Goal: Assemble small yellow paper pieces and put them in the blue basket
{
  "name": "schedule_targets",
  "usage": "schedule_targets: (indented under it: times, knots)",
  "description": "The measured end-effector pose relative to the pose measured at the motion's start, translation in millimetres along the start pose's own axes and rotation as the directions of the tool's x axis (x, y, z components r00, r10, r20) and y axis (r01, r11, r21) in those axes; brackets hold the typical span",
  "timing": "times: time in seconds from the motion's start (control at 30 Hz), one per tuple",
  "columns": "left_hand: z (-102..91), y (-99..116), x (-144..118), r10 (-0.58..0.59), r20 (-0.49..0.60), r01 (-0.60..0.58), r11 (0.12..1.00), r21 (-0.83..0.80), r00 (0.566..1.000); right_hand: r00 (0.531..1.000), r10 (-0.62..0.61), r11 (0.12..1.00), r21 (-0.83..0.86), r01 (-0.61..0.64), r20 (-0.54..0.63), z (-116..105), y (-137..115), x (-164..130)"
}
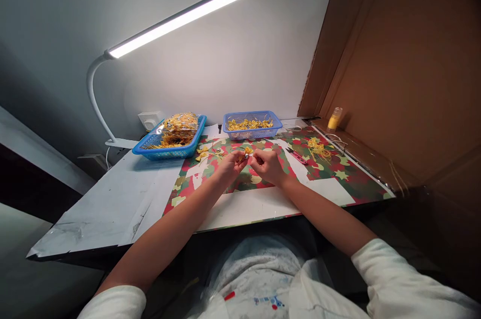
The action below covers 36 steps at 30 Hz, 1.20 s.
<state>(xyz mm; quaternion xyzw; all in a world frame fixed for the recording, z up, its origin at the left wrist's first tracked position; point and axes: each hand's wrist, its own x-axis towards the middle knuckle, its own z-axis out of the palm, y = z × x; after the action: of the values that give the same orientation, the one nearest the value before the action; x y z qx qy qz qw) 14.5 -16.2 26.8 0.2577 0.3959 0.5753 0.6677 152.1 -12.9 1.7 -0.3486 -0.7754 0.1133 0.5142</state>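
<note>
two baskets (170, 144) (252, 125) side by side behind hands, bottle (334, 119) far right, lamp (176, 19) overhead left

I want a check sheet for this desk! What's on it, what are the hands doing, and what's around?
Surface: white desk with a red, green and cream patterned mat.
Job's things: small yellow piece pinched between both hands; blue basket holding a bag of yellow pieces; smaller blue basket of loose yellow pieces.
Clutter: yellow bows left of the hands, yellow scraps to the right, small yellow bottle.
Grips: left hand and right hand both closed on the yellow piece.
Cables: white cord by the lamp base.
Surroundings: lit bar lamp, wall socket, cardboard panel on the right.
</note>
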Motion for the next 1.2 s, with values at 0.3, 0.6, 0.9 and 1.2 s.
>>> schedule_targets:
  times: [0.3, 0.6, 0.9, 1.2]
  knots:
    - [0.8, 0, 0, -0.043, 0.020, 0.042, 0.999, 0.004, 0.999, 0.997, -0.020, 0.999, 0.039, 0.017, 0.074, -7, -1, 2]
    - [0.1, 2, -1, -0.052, 0.000, 0.052, 0.999, -0.010, 0.999, 1.000, 0.003, 0.999, 0.049, -0.004, 0.018, -9, -5, 2]
    - [-0.8, 2, 0, -0.045, -0.016, 0.045, 0.999, -0.015, 0.999, 1.000, -0.010, 0.999, 0.042, 0.011, -0.019, -9, -1, 2]
    - [-3.9, 0, 2, -0.050, -0.007, 0.050, 0.999, -0.020, 0.999, 1.000, -0.002, 0.999, 0.046, 0.002, -0.004, -10, -3, 2]
